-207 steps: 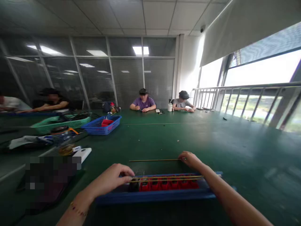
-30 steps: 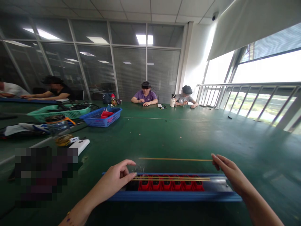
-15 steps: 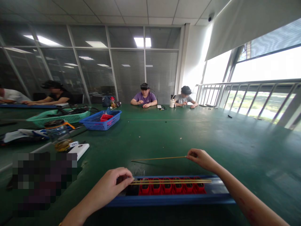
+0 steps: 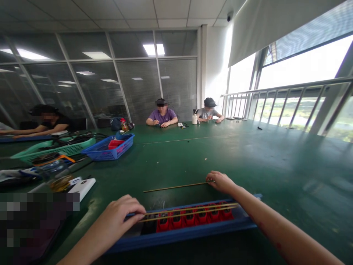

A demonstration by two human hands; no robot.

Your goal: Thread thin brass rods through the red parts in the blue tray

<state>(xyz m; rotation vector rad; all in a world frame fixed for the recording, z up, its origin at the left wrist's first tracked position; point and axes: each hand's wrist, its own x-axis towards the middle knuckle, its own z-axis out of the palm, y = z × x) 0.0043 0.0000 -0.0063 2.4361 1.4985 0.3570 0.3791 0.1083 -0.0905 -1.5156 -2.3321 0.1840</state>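
A blue tray (image 4: 182,235) lies in front of me with a row of several red cups (image 4: 176,219) in it. Thin wooden sticks (image 4: 190,212) lie lengthwise above the cups. My left hand (image 4: 128,212) pinches the left ends of these sticks, thumb and fingers closed. Beyond the tray, my right hand (image 4: 219,181) holds the right end of another thin stick (image 4: 175,187), which points left, just above or on the table. Some clear plastic (image 4: 159,204) shows behind the tray's left part.
On the green table (image 4: 176,162), a blue basket (image 4: 110,149) with a red box stands at left, beside a green basket (image 4: 74,148), a jar (image 4: 59,182) and a white device (image 4: 84,187). Several people sit around the far side and left.
The view has turned right, so most things sit further left. The sticks in my left hand now spread slightly apart at its end. My right hand still holds its stick.
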